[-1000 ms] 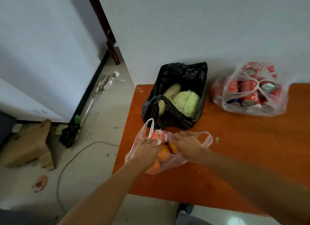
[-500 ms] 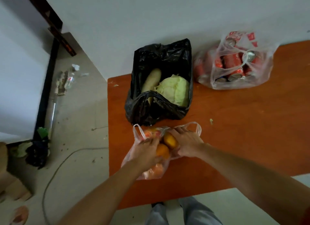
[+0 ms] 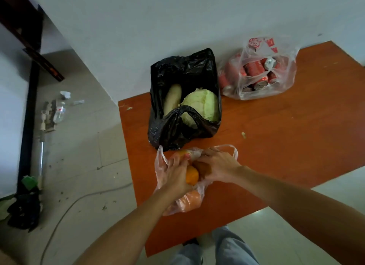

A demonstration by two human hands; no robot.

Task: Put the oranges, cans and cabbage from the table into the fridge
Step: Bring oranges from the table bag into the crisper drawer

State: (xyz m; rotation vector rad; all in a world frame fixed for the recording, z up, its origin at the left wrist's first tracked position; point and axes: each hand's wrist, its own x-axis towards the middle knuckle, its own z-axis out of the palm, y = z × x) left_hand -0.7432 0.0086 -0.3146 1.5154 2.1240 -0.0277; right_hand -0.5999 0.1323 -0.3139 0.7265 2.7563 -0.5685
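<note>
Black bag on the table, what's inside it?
A green cabbage and a pale long vegetable show in the black bag. Anything beneath them is hidden by the plastic.

The orange table (image 3: 276, 146) bears three bags: black (image 3: 169, 130), clear (image 3: 262, 90), orange-filled (image 3: 181, 203).

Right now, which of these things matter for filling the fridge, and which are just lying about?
For the job: oranges, cans, cabbage.
Just lying about: white radish beside the cabbage, plastic bottle on the floor, crumpled dark bag on the floor.
</note>
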